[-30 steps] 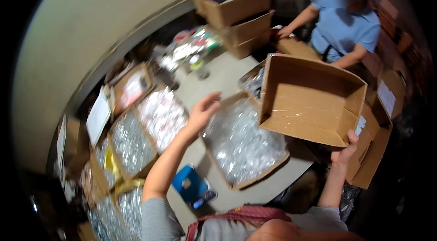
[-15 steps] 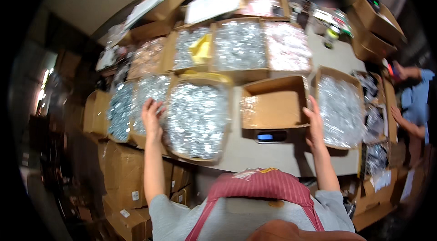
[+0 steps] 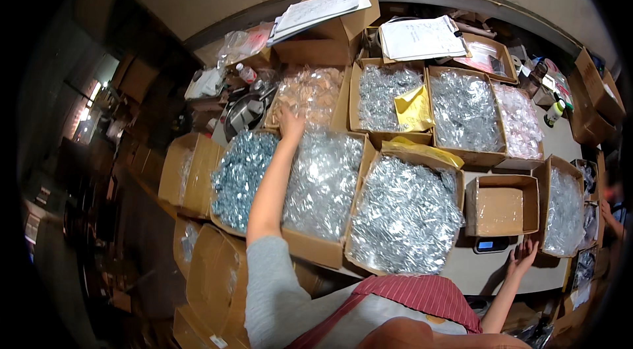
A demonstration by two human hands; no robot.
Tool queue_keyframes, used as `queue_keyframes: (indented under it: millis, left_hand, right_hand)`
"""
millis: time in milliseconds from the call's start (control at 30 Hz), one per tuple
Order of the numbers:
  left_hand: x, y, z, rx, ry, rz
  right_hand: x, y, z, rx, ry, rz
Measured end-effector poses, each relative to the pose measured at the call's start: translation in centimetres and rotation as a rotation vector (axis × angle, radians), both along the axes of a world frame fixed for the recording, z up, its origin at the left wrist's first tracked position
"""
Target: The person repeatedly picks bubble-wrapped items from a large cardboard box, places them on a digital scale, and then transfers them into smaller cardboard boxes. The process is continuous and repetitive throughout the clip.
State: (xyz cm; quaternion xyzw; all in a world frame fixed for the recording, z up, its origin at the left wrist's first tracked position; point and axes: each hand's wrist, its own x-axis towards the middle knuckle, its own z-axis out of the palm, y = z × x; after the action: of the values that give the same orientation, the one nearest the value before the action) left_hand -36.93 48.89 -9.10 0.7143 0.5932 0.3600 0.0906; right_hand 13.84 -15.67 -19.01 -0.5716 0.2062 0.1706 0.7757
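Note:
My left hand [image 3: 291, 123] reaches to the near edge of a box of tan-orange items in clear plastic packets [image 3: 320, 88], touching or just above them. Its fingers are partly lost against the packets, so their grip is unclear. Under my left forearm are boxes of bluish packets [image 3: 242, 174] and of clear packets [image 3: 322, 174]. My right hand [image 3: 523, 258] is open, palm up and empty, fingers spread. It is beside a small digital scale with a lit display [image 3: 488, 245], near a bare-bottomed cardboard box [image 3: 502, 207] by the scale.
A large box of silvery packets [image 3: 405, 214] stands in front of me. Behind are boxes of clear packets [image 3: 465, 112], one with a yellow bag [image 3: 413, 108], and of pinkish packets [image 3: 517, 118]. Clipboards with papers [image 3: 422, 38] lie at the back. Another person's hand [image 3: 610, 217] shows at far right.
My view has turned left. My left hand has moved from the box of clear packets up and left to the tan-orange packets. My right hand has dropped from the cardboard box's side to the scale.

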Motion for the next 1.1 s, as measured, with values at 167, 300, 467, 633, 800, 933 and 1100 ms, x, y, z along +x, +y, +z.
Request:
queue_keyframes:
  millis: [167, 300, 467, 633, 800, 933, 1100]
  left_hand:
    - [4.6, 7.6, 0.4, -0.213, 0.264, -0.086]
    - [6.5, 9.6, 2.8, -0.268, 0.515, -0.14]
    - [8.4, 10.5, 2.1, 0.188, 0.225, -0.24]
    - [16.7, 6.3, 3.2, 0.113, 0.166, -0.491]
    - [23.3, 6.4, -0.4, -0.153, 0.473, -0.473]
    - [23.7, 9.0, -4.9, -0.234, 0.282, -0.458]
    - [22.6, 8.6, -1.3, -0.701, -0.736, -0.732]
  right_hand:
    - [-3.4, -5.2, -9.0, -0.121, -0.143, 0.009]
    - [-6.3, -5.1, -7.8, -0.249, -0.23, -0.029]
    - [-7.2, -4.1, -8.7, -0.309, -0.386, -0.06]
    - [-7.1, -2.5, -8.4, -0.467, -0.402, -0.045]
    - [-7.7, -3.6, -7.7, -0.421, -0.404, 0.024]
    - [-9.1, -3.8, -7.3, -0.276, -0.385, 0.022]
    - [-9.5, -3.4, -7.1, -0.318, -0.359, -0.05]
